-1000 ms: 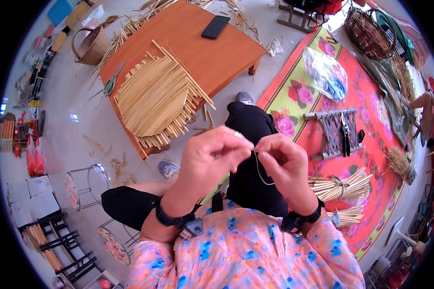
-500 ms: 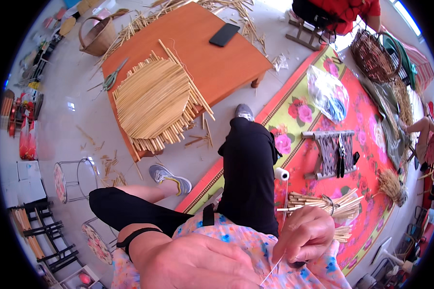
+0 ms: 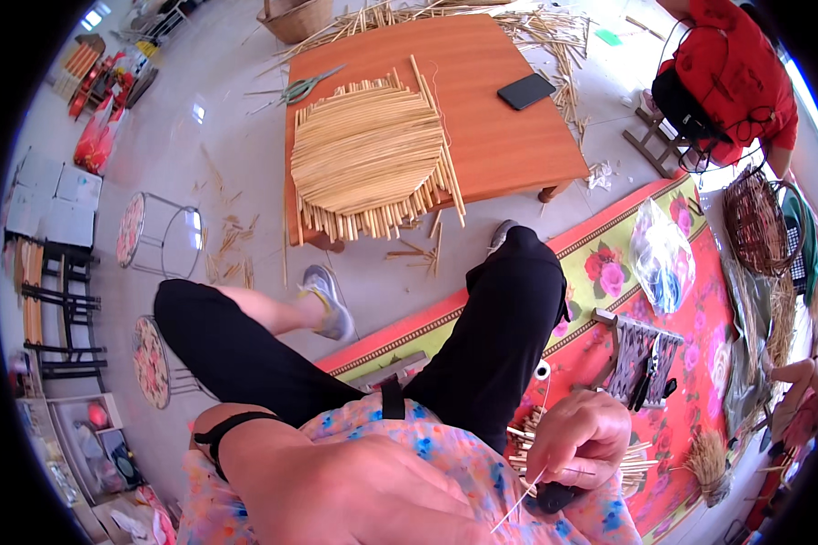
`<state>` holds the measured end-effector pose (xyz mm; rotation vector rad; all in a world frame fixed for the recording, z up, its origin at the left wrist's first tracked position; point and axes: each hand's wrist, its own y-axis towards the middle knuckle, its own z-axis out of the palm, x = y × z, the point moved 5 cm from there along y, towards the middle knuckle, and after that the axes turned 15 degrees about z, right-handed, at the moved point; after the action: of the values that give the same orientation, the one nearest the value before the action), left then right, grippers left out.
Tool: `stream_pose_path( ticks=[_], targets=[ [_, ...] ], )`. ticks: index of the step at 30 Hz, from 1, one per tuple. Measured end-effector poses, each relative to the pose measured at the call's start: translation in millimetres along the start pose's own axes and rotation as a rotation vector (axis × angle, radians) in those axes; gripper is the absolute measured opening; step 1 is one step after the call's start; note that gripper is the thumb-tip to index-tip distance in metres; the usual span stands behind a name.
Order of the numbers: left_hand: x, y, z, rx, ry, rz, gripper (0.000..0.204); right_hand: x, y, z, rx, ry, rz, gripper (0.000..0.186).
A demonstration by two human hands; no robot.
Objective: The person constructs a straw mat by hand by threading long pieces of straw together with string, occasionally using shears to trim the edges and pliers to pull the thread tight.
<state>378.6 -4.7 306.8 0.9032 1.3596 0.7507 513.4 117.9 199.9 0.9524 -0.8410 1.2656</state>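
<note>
My right hand point(image 3: 580, 434) is closed in a pinch on a fine white thread point(image 3: 518, 505) and a thin needle-like piece point(image 3: 580, 471). The thread slants down to my left hand point(image 3: 364, 490), whose curled fingers hold it near the bottom edge, their tips partly hidden. Both hands are low over my patterned top. A spool of white thread point(image 3: 543, 371) lies on the red floral mat point(image 3: 573, 363), with thread running from it toward my right hand. Behind that hand, bundled straw-coloured sticks point(image 3: 636, 459) lie on the mat.
A wooden table point(image 3: 509, 136) holds a stick panel point(image 3: 368, 150), scissors point(image 3: 300, 89) and phone point(image 3: 523, 91). Round stools point(image 3: 132, 227) stand left. A person in red point(image 3: 736, 73) is upper right, another person point(image 3: 795, 409) at right. A basket point(image 3: 754, 218) and plastic bag point(image 3: 659, 254) lie right.
My hands have dropped from raised over my leg to my lap, pulling thread between them. The view has turned, shifting the table rightward in the picture; my left knee now appears higher.
</note>
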Motion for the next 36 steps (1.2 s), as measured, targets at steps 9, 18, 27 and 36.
stream_pose_path(
  ticks=[9,18,27,36],
  targets=[
    [-21,-14,23,-0.173,-0.021,0.131,0.011,4,-31,20,-0.105,0.016,0.077,0.007],
    [-25,19,5,-0.003,-0.142,0.320,0.011,8,-60,43,-0.927,-0.174,-0.107,0.033],
    [-31,13,1,-0.028,-0.134,0.392,0.011,8,-50,46,-0.833,-0.045,-0.054,0.027],
    [-43,10,13,0.093,-0.141,0.016,0.017,4,-39,42,-0.627,-0.041,-0.054,0.013]
  ],
)
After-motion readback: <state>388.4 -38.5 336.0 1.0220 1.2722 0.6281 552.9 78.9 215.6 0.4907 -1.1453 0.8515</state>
